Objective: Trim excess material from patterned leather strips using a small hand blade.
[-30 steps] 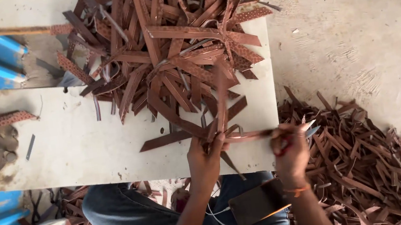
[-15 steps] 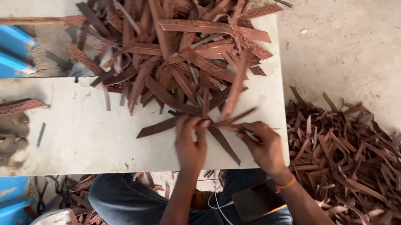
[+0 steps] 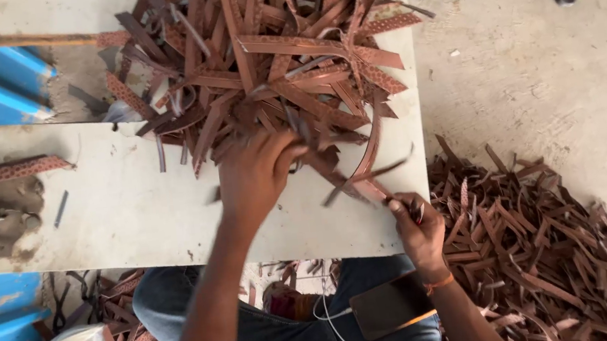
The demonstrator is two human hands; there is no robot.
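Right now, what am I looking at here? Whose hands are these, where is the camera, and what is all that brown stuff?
The camera sits on the person's head and looks straight down, so you see their own two arms. A pale table carries a big pile of brown strips. The left hand reaches into the near edge of that pile. The right hand pinches one end of a curved brown strip. More strips lie heaped on the floor to the right. A dark phone with a white cable rests on the person's lap.
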